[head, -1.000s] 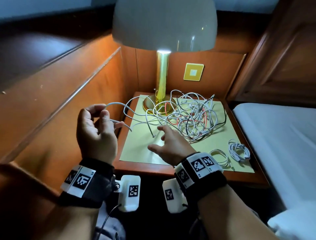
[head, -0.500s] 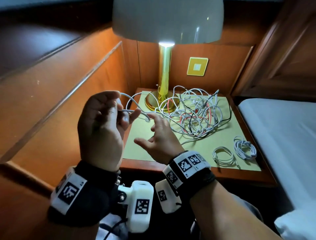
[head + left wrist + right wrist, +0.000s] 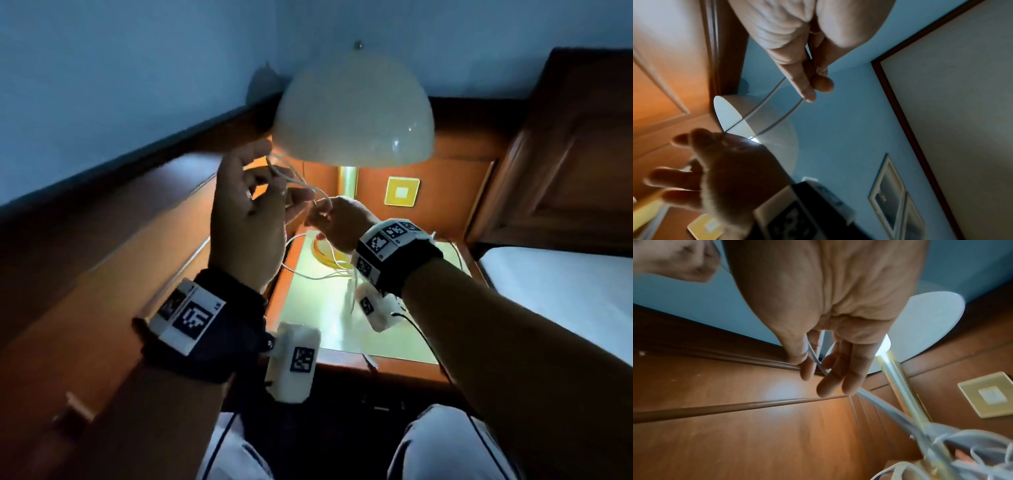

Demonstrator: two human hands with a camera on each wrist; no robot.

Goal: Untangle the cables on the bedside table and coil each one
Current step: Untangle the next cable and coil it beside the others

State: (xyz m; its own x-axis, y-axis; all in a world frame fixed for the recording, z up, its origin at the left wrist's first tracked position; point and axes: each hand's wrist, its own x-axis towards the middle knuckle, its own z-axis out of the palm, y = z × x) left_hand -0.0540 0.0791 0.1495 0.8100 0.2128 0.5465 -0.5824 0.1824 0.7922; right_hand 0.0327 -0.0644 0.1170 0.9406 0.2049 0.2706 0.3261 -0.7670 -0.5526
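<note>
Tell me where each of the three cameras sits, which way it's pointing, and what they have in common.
Head: on the head, looking down at both hands, left hand and right hand, holding a white cable under the lamp.
Left wrist: under the left hand, facing up at wall and ceiling.
Right wrist: along the right hand, facing the wood panelling.
Shared: all show the cable and lamp.
</note>
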